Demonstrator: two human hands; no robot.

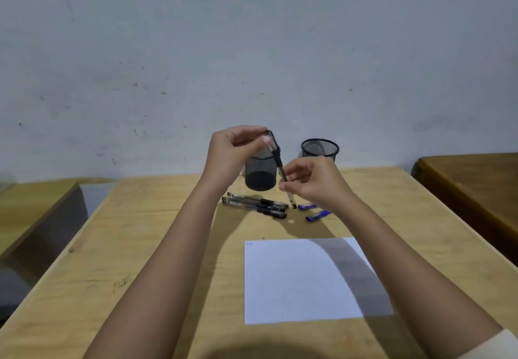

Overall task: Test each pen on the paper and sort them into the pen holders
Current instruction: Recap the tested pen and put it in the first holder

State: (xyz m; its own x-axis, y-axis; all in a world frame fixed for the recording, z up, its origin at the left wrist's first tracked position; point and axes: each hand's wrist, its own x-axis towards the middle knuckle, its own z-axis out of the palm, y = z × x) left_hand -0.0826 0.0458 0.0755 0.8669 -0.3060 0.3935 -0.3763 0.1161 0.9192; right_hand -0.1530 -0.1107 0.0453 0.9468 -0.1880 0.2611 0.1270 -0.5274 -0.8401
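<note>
Closest in, a pale sleeve cuff shows at the lower right corner, and both bare forearms reach out over the light wooden table. Under the right forearm lies the white sheet of paper, flat on the table, with a tiny faint scribble in its far left corner. The arm's shadow falls across its right side.

Past the paper, a cluster of black gel pens lies side by side on the wood. Just to their right are two blue pieces (pens or caps, I cannot tell), partly hidden by the right wrist.

Now the action, up in the air above those pens. The right hand pinches the clear lower barrel of a black pen, fingers curled in tight around it. The left hand pinches the upper, capped end between thumb and fingertips. The pen is tilted, its top leaning left and away, its lower end hanging just over the pens on the table. Whether the cap is seated or coming loose is not clear.

Behind the hands stand two black mesh pen holders: the left pen holder, half covered by the left hand, and the right pen holder a little farther back. They are apart from each other.

Off to the sides sit a second light table on the left and a darker brown table on the right. The scuffed grey wall closes the scene.
</note>
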